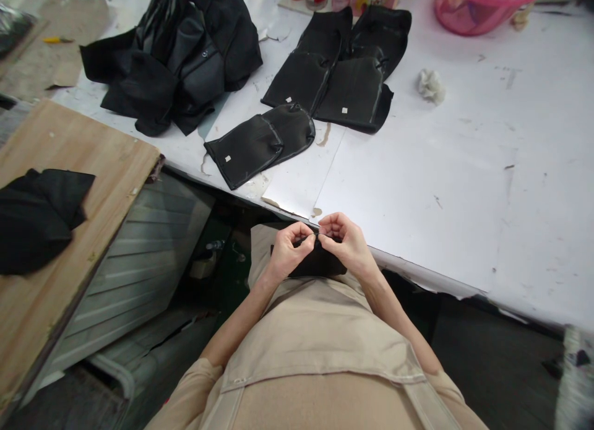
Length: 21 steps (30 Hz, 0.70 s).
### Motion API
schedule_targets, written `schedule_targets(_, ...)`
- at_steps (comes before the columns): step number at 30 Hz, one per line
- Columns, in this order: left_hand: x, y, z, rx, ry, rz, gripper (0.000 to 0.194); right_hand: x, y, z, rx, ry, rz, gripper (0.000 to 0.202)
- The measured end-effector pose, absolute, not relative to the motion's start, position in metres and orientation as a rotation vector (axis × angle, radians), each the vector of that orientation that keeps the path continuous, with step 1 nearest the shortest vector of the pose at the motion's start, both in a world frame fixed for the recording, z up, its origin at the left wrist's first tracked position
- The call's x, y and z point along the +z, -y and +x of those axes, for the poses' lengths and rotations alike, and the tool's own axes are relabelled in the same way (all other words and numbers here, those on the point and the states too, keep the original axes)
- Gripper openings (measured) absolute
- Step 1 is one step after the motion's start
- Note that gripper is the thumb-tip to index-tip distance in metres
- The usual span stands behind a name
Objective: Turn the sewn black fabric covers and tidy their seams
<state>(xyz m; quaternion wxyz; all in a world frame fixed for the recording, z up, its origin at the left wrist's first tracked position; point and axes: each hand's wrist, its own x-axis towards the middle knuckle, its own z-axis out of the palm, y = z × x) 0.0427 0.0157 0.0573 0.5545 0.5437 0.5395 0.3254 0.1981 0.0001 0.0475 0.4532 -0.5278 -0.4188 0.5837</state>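
A black fabric piece (320, 261) hangs over my lap at the table's front edge, partly hidden by my hands. My left hand (293, 247) pinches its upper edge with thumb and forefinger. Close beside it, my right hand (344, 241) pinches the same edge, the fingertips of both hands almost meeting. Whatever fine detail lies between the fingertips is too small to make out. Just beyond my hands, flat black sewn pieces (248, 148) with small white tags lie overlapping on the white table. More of these black pieces (350, 93) are laid out in stacks farther back.
A heap of black material (185, 59) lies at the back left of the white-covered table (445, 189). Another black cloth (37, 219) rests on a wooden board (106, 164) at left. At the back right are a pink basket (468, 12) and a white crumpled wad (431, 86).
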Motion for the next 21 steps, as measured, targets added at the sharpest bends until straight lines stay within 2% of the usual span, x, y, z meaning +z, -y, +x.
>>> schedule_targets(10, 0.056, -0.015, 0.046, 0.735, -1.285, 1.242, 0.015, 0.046, 0.001, 0.198, 1.481, 0.963, -1.294, 0.025)
schedule_targets(17, 0.053, -0.015, 0.044, 0.723, -1.24, 1.191, 0.013, 0.05, 0.003, 0.203, 1.42, 1.148, -1.295, 0.008)
schedule_targets(21, 0.051, -0.015, 0.042, 0.75, -1.25, 1.192, 0.013, 0.055, 0.009, 0.213, 1.432, 1.356, -1.187, 0.025)
